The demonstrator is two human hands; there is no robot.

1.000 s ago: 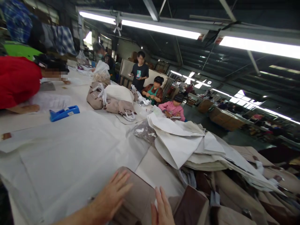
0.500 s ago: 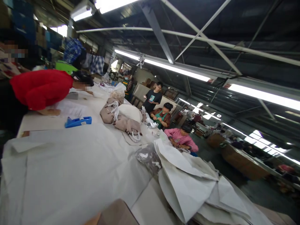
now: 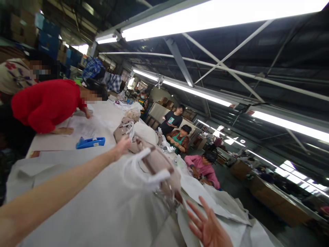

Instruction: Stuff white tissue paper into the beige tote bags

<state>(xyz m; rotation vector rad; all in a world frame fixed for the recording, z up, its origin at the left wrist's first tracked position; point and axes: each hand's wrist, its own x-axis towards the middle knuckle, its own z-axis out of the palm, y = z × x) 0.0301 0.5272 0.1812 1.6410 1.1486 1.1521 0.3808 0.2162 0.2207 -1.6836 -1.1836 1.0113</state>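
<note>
A taupe handbag (image 3: 164,164) with white-wrapped handles is blurred by motion over the paper-covered table, between my two hands. My left hand (image 3: 123,146) reaches far forward on the arm, just left of this bag and close to other taupe handbags (image 3: 120,128). Its fingers are smeared, so whether they touch a bag is unclear. At the lower right, my right hand (image 3: 208,223) is open with fingers spread, empty, below the blurred bag's near end and over white paper sheets (image 3: 226,206).
A blue tape dispenser (image 3: 90,142) sits left on the table. Beside it, a person in red (image 3: 48,104) leans over papers (image 3: 82,127). A person in pink (image 3: 203,168) works beyond the table's right edge. Lamps (image 3: 205,20) hang overhead.
Both my hands have come into view. A brown object showed at the bottom edge earlier; now a taupe handbag is farther out, in motion. The person in red has shifted one hand.
</note>
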